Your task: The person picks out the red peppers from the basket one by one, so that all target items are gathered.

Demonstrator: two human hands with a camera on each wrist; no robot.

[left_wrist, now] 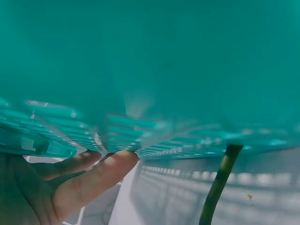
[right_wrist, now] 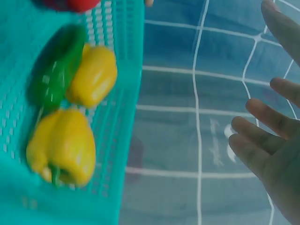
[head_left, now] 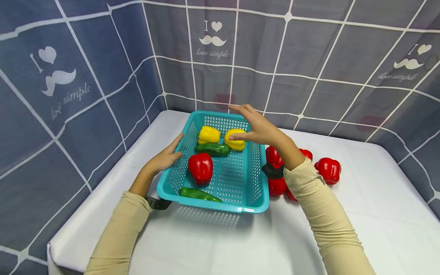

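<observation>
A turquoise mesh basket (head_left: 220, 206) holds two yellow bell peppers (head_left: 209, 135), a red bell pepper (head_left: 201, 169), a dark green pepper (head_left: 213, 149) and a long green pepper (head_left: 197, 194) by its front wall. My left hand (head_left: 165, 156) is at the basket's left side, its straight fingertips (left_wrist: 124, 161) right at the mesh wall in the left wrist view. Above the basket's back right part is my right hand (head_left: 259, 130), fingers spread and nothing in them. In the right wrist view that hand (right_wrist: 276, 159) stands apart from the basket.
Several red bell peppers (head_left: 328, 170) lie on the white table (head_left: 364, 198) right of the basket, partly hidden behind my right forearm. A grey checked curtain (head_left: 261, 46) hangs behind the table and along its left side. A green stem (left_wrist: 221, 187) shows below the basket in the left wrist view.
</observation>
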